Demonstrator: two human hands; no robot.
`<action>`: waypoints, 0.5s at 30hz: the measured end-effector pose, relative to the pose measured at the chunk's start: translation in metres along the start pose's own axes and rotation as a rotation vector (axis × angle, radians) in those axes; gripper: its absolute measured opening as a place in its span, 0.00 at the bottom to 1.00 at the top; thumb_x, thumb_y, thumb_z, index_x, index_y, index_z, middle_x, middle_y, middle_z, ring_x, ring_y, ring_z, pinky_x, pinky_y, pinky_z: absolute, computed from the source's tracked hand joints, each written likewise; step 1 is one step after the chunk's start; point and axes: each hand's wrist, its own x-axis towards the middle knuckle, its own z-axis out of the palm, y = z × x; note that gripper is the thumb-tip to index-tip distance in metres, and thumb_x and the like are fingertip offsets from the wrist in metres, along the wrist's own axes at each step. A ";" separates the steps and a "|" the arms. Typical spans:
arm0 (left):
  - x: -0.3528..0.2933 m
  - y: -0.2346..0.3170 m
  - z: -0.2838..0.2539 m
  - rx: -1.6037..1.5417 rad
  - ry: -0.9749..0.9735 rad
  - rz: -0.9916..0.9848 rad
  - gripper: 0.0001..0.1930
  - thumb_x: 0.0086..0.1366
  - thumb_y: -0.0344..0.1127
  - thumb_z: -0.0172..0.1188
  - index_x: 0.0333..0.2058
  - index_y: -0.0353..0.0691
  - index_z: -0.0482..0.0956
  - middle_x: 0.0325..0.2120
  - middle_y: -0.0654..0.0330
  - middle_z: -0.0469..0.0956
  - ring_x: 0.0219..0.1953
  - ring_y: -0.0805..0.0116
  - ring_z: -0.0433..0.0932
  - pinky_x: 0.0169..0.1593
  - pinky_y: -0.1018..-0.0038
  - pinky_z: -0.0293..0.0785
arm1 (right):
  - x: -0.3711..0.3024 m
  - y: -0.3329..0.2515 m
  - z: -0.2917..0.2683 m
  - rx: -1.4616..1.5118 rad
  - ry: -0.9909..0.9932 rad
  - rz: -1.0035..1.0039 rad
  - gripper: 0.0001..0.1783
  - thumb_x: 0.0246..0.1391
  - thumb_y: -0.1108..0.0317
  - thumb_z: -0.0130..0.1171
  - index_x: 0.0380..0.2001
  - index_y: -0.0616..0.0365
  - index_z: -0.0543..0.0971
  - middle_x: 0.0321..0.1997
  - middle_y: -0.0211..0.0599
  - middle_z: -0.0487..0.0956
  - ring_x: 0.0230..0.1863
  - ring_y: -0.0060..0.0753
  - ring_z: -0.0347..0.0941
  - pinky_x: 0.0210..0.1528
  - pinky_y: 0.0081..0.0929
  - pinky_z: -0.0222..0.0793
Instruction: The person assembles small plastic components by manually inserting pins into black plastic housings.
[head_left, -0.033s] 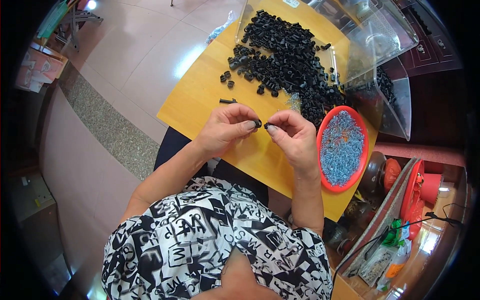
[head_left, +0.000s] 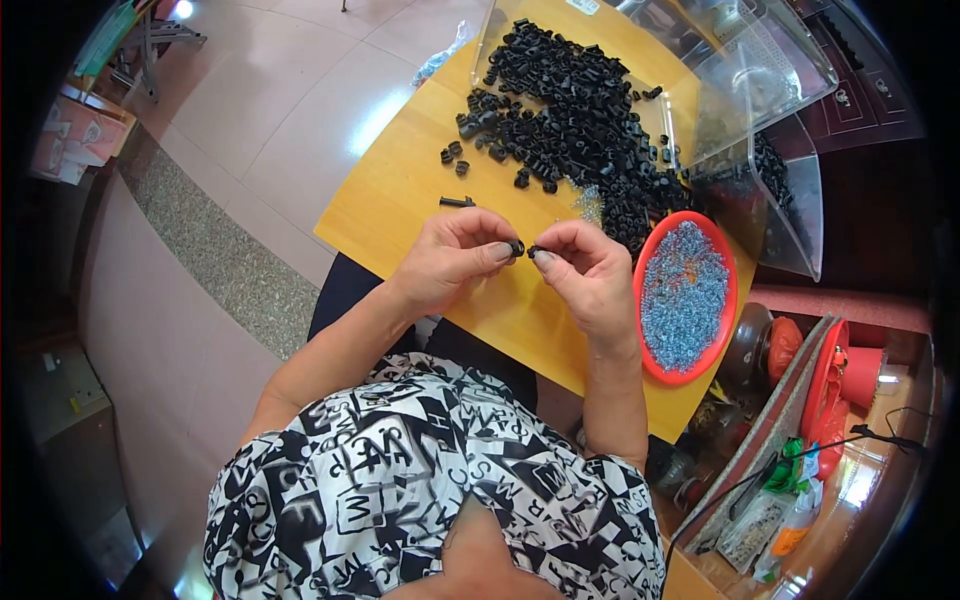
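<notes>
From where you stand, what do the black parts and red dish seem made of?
The black parts: likely moulded plastic, dull to slightly shiny, given their small repeated shapes. The red dish: probably smooth plastic, its rim evenly coloured.

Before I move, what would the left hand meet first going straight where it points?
Probably the small black plastic-looking part pinched by the right hand, just beyond the black rounded part the left hand holds; depth is unclear.

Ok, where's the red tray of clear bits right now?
In the head view, the red tray sits at the right edge of the yellow table, just right of the right hand, below the pile of black parts.
</notes>
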 end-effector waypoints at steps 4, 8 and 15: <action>-0.002 0.002 0.005 0.061 0.017 -0.006 0.08 0.56 0.28 0.57 0.36 0.34 0.74 0.26 0.65 0.74 0.27 0.82 0.69 0.30 0.86 0.65 | 0.001 0.001 0.003 -0.099 0.003 -0.044 0.04 0.46 0.79 0.54 0.29 0.64 0.74 0.27 0.24 0.72 0.30 0.13 0.67 0.32 0.12 0.62; -0.003 0.001 0.006 0.153 0.031 0.011 0.07 0.57 0.27 0.56 0.35 0.33 0.75 0.27 0.66 0.74 0.28 0.83 0.69 0.32 0.86 0.65 | -0.001 0.000 0.002 -0.225 -0.007 -0.031 0.04 0.45 0.80 0.53 0.28 0.64 0.74 0.26 0.25 0.71 0.29 0.13 0.66 0.30 0.12 0.61; -0.007 -0.003 0.011 0.520 0.039 0.214 0.05 0.55 0.22 0.54 0.31 0.31 0.74 0.25 0.65 0.72 0.27 0.81 0.68 0.31 0.84 0.65 | 0.002 0.005 0.002 -0.138 0.014 0.026 0.02 0.43 0.79 0.54 0.24 0.62 0.72 0.25 0.24 0.70 0.27 0.12 0.64 0.28 0.12 0.59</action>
